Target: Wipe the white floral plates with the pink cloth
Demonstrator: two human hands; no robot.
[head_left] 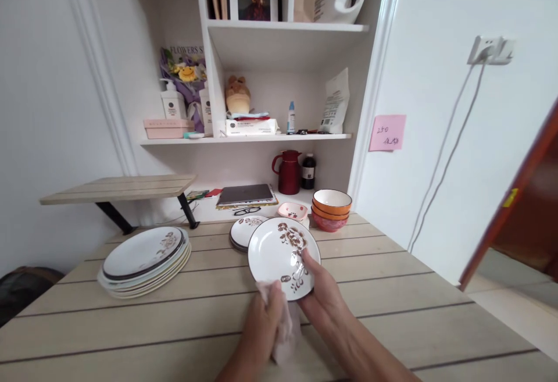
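A white plate (pixel 268 251) with brown flowers and a dark rim is held tilted above the table. My right hand (pixel 325 295) grips its right edge, thumb on the face and fingers hidden beneath. At the plate's lower left edge, my left hand (pixel 265 318) is closed on a pale pinkish cloth (pixel 286 332), which hangs down and touches the rim. Behind the held plate lies a small stack of similar plates (pixel 244 231), partly covered by it. To the left stands a stack of larger plates (pixel 143 254), the top one with the same brown flowers.
Stacked bowls (pixel 331 210), orange over red, stand at the back right beside a pink patterned dish (pixel 293 211). Farther back are a dark red jug (pixel 289 172), a dark bottle (pixel 308 171), a laptop (pixel 244 194) and glasses (pixel 247 211). A raised wooden shelf (pixel 122 187) overhangs the left.
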